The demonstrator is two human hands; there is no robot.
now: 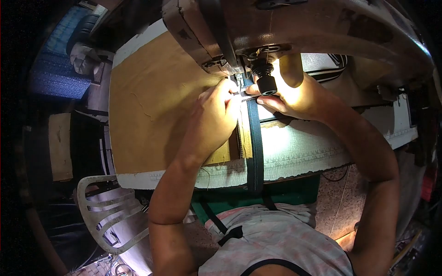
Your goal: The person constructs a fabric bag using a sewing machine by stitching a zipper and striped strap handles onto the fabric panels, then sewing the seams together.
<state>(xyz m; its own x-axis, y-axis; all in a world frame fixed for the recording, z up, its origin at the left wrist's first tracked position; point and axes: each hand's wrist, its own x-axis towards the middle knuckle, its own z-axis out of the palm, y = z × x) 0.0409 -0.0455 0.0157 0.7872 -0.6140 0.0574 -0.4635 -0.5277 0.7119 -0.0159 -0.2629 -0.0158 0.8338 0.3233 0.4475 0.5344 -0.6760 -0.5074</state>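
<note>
Zipper [255, 152] under sewing machine [317, 27], right hand [301, 96] pinching dark strip [250, 97], left hand [212, 117] on fabric [142, 110], its grip unclear

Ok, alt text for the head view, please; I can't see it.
Left hand and right hand work close together beneath a sewing machine, at a dark strip running off the table. Tan cloth covers much of the table's left side.

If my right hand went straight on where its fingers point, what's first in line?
Probably the left hand: its fingertips face those of the right hand across the dark strip. The right fingertips may already touch that strip; glare and depth leave it unclear.
</note>
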